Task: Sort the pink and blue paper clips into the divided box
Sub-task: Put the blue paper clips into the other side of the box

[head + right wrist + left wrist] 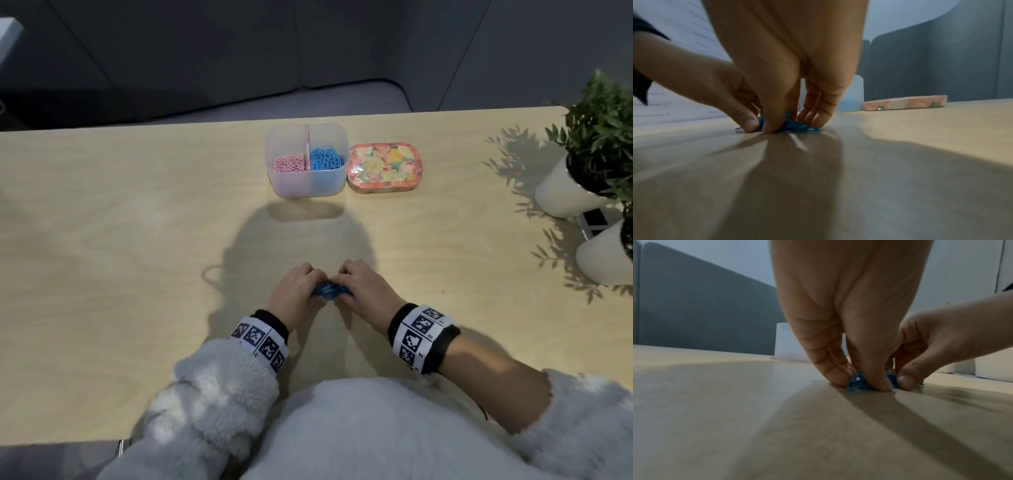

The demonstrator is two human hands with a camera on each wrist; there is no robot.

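Note:
A small heap of blue paper clips lies on the wooden table in front of me. My left hand and right hand close in on it from both sides, fingertips down on the table, curled round the heap. In the left wrist view the blue clips show between thumb and fingers; in the right wrist view the blue clips are bunched under my fingers. Farther back stands the translucent divided box, with pink clips in its left half and blue clips in its right half.
A floral tin lies right next to the box. Two white pots with green plants stand at the table's right edge. The table's far edge runs just behind the box.

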